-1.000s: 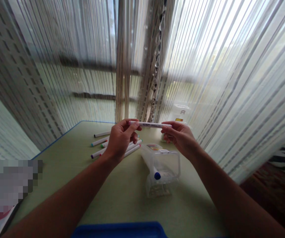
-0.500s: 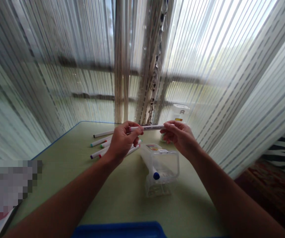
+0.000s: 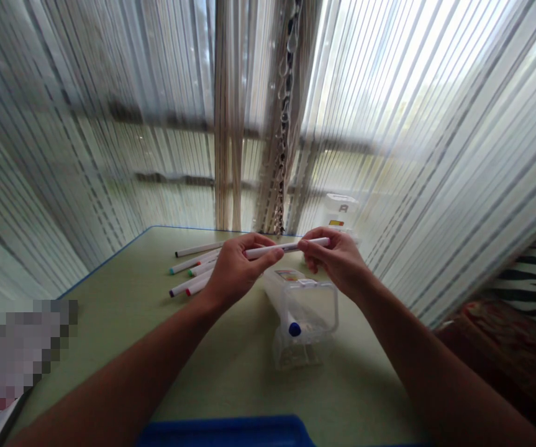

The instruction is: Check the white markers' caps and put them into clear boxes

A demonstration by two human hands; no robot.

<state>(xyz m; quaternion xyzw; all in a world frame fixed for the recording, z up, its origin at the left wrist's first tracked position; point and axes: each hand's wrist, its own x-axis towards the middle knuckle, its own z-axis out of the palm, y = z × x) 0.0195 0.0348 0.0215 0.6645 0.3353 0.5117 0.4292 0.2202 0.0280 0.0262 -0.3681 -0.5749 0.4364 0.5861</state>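
A white marker [image 3: 290,247] is held level between both of my hands, above the table. My left hand [image 3: 244,264] pinches its left part, while my right hand [image 3: 330,248] grips it nearer the right end. Below them a clear plastic case [image 3: 309,304] lies on its side with its open end toward me. One marker with a blue end [image 3: 294,329] rests inside it. Several white markers [image 3: 188,285] with coloured ends lie in a loose group left of the case, partly hidden behind my left hand.
The green table [image 3: 123,329] has a blue edge. A second clear container [image 3: 340,211] stands at the back, beyond my right hand. A blue object [image 3: 223,431] sits at the near edge. String curtains [image 3: 179,124] hang behind the table. A blurred-out item [image 3: 20,354] is at the left.
The marker has turned end for end or shifted: its pinkish end was at my left hand, and a plain white end shows there now. My hands have come closer together.
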